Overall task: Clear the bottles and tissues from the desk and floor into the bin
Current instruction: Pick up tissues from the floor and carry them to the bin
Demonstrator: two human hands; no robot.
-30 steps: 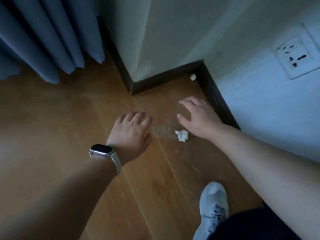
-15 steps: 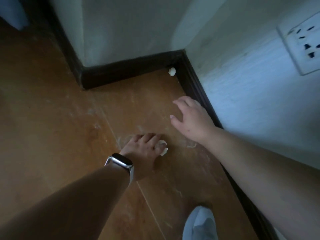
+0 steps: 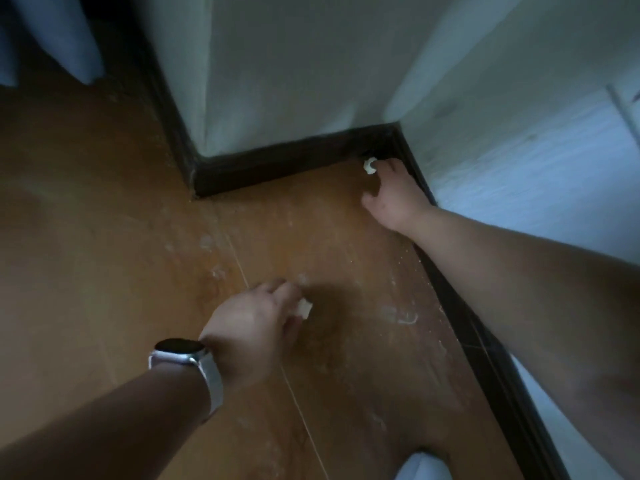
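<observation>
My left hand (image 3: 256,315), with a watch on the wrist, is closed around a small white tissue scrap (image 3: 304,308) just above the wooden floor; the scrap pokes out past the fingertips. My right hand (image 3: 394,197) stretches into the corner by the dark skirting board. Its fingertips touch a second small white tissue ball (image 3: 369,165) that lies on the floor in that corner. Whether the fingers have closed on the ball is not clear. No bottle and no bin are in view.
Dark skirting board (image 3: 277,168) runs along the white walls and around a jutting wall corner. A blue curtain (image 3: 65,39) hangs at the upper left. The toe of my white shoe (image 3: 420,467) shows at the bottom edge. The floor is dusty.
My left hand has lifted the near tissue scrap off the floor. My right hand has reached forward from mid-floor into the corner and now touches the far tissue ball.
</observation>
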